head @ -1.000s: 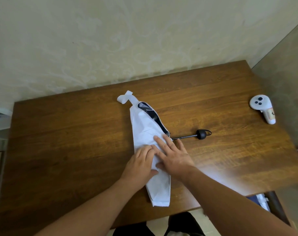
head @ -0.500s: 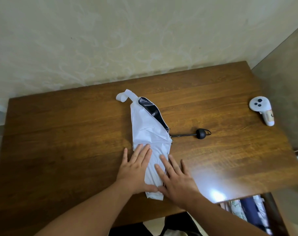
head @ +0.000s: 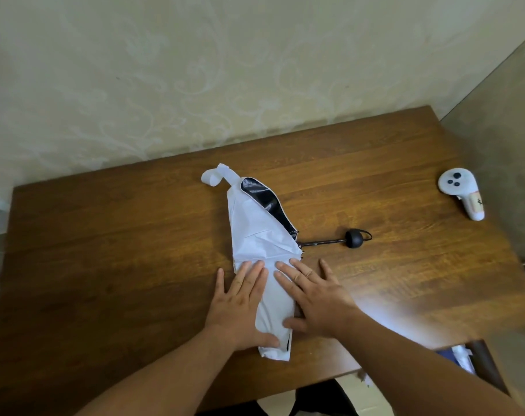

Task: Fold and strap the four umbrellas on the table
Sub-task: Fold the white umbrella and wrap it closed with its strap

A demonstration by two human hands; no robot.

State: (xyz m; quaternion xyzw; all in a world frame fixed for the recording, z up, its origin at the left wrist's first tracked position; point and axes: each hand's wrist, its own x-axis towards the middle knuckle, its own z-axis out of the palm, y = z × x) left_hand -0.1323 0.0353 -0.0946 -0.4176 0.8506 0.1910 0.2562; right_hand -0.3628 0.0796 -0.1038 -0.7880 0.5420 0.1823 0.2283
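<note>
A white umbrella (head: 259, 232) with a black lining lies flattened along the middle of the wooden table (head: 105, 250). Its white strap (head: 214, 177) curls loose at the far end. A thin black shaft ends in a round black handle (head: 354, 237) sticking out to the right. My left hand (head: 240, 301) presses flat on the left side of the near canopy, fingers straight. Flat on the canopy's right side lies my right hand (head: 312, 298), fingers spread, with its little finger on the table. Only this one umbrella is in view.
A white handheld controller (head: 462, 192) lies near the table's right edge. The patterned wall runs along the far edge. Below the table's near right corner is a dark frame with cloth items (head: 462, 355).
Both hands slid down the canopy towards me, then back up a little, now flat and side by side. The folded fabric lies smoother and narrower at the near end.
</note>
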